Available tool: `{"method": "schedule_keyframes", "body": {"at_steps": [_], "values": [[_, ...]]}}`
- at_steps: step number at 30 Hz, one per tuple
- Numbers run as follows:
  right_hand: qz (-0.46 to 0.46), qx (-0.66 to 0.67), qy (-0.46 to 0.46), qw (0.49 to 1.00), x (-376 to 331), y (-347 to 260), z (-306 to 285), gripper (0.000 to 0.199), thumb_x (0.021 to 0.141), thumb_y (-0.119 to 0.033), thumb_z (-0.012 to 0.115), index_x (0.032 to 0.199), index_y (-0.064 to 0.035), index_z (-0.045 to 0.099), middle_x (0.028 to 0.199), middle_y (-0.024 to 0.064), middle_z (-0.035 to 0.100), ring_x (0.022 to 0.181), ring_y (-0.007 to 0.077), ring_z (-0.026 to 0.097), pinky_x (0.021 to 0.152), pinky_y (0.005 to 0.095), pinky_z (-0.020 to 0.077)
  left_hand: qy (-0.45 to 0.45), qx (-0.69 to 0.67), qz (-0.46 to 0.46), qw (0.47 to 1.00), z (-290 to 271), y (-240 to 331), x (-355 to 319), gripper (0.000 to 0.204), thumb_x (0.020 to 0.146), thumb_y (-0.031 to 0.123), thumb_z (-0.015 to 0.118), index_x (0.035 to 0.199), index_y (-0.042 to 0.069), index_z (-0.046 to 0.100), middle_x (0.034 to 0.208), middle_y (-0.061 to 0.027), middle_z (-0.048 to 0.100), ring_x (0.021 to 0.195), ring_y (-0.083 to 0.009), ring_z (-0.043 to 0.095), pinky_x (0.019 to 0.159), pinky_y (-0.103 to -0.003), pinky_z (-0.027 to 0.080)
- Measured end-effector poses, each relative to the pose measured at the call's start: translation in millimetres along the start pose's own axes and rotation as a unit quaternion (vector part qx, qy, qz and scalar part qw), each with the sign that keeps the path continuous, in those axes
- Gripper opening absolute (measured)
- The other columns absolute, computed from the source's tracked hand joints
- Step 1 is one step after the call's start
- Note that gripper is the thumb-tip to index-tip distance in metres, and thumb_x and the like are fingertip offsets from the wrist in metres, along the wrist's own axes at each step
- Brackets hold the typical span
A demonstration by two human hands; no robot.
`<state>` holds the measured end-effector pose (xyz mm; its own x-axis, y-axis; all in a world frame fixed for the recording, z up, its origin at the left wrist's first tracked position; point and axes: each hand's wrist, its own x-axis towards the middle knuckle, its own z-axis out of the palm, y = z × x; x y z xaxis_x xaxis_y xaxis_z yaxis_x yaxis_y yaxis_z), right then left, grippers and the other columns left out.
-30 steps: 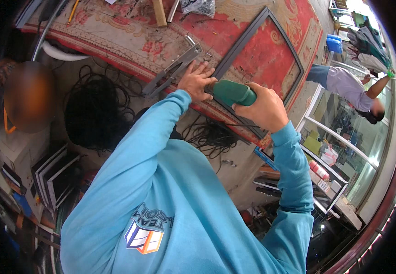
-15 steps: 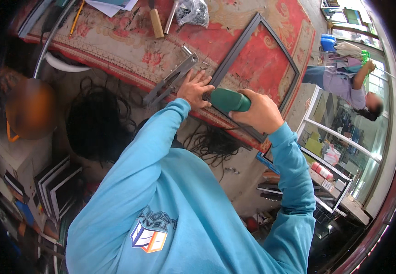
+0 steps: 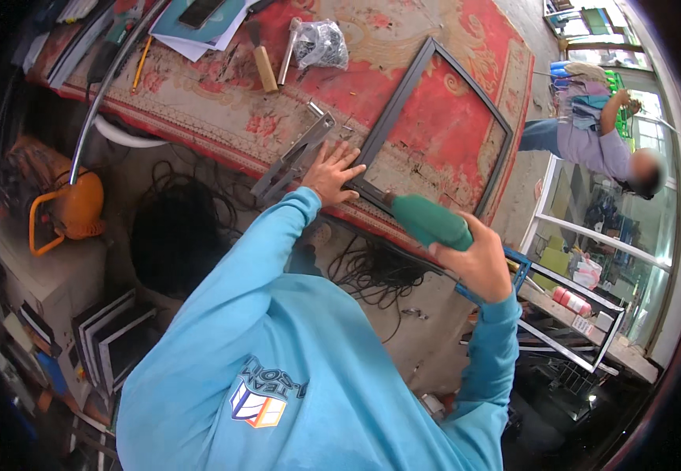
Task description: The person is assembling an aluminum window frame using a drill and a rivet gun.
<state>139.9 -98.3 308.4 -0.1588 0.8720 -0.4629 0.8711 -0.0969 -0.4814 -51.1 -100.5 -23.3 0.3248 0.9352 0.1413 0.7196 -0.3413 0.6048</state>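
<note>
A dark grey metal frame (image 3: 391, 118) lies flat on the carpet-covered table. My left hand (image 3: 332, 174) rests with fingers spread on the frame's near left corner, holding nothing. In my right hand (image 3: 478, 265) is a green power drill (image 3: 432, 219), gripped at its rear end. The drill's front end is at the frame's near side, right of my left hand; whether its tip touches the metal I cannot tell. Just left of my left hand lies a grey metal hinge-like bar (image 3: 297, 159).
Farther back on the table (image 3: 222, 110) are a wooden-handled tool (image 3: 265, 69), a bag of small dark parts (image 3: 321, 45), a pencil (image 3: 142, 64) and papers with a phone (image 3: 197, 12). Cables (image 3: 376, 267) hang below the near edge. Another person (image 3: 591, 141) stands at the right.
My right hand has drawn the drill right and toward me, away from my left hand. My left hand stays spread at the frame's corner. The view has shifted slightly.
</note>
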Motion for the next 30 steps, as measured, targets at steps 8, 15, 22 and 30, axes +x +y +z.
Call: {"method": "schedule_keyframes", "body": {"at_steps": [8,15,22,30], "values": [[0.127,0.196,0.029,0.972,-83.9,78.5,32.7,0.048,0.070,-0.016,0.077,0.111,0.0043,0.062,0.094,0.0105,0.068,0.085,0.0163,0.063,0.078,0.0309,0.0503,-0.365,-0.106,0.151,0.913,-46.3,42.6,-41.1,0.020,0.083,0.030,0.066,0.080,0.011,0.067,0.091,-0.0089,0.068,0.103,-0.0339,0.061,0.099,-0.046,0.042],[0.171,0.246,0.045,0.953,-125.5,128.1,66.1,0.050,0.070,-0.019,0.078,0.112,0.0039,0.062,0.094,0.0110,0.068,0.085,0.0177,0.063,0.077,0.0317,0.0503,-0.093,0.079,0.089,0.989,-53.2,71.5,-12.8,0.026,0.083,0.034,0.066,0.094,0.012,0.071,0.102,-0.0145,0.068,0.099,-0.0333,0.064,0.086,-0.044,0.050],[0.127,0.349,0.084,0.925,-136.4,140.4,73.5,0.053,0.071,-0.015,0.078,0.116,0.0056,0.059,0.097,0.0119,0.068,0.088,0.0162,0.063,0.078,0.0298,0.0505,-0.397,-0.103,-0.139,0.901,-62.3,98.5,-40.3,0.052,0.086,0.050,0.059,0.109,0.005,0.069,0.108,-0.0191,0.067,0.102,-0.0337,0.064,0.090,-0.042,0.049],[-0.123,0.409,0.110,0.897,-95.3,96.5,99.4,0.062,0.076,-0.010,0.075,0.131,0.0038,0.051,0.108,0.0120,0.066,0.096,0.0177,0.063,0.085,0.0301,0.0506,-0.164,-0.706,-0.241,0.646,-66.6,201.1,-67.4,0.075,0.092,0.064,0.044,0.144,0.011,0.034,0.139,-0.0110,0.047,0.128,-0.0261,0.046,0.104,-0.042,0.040]]}}
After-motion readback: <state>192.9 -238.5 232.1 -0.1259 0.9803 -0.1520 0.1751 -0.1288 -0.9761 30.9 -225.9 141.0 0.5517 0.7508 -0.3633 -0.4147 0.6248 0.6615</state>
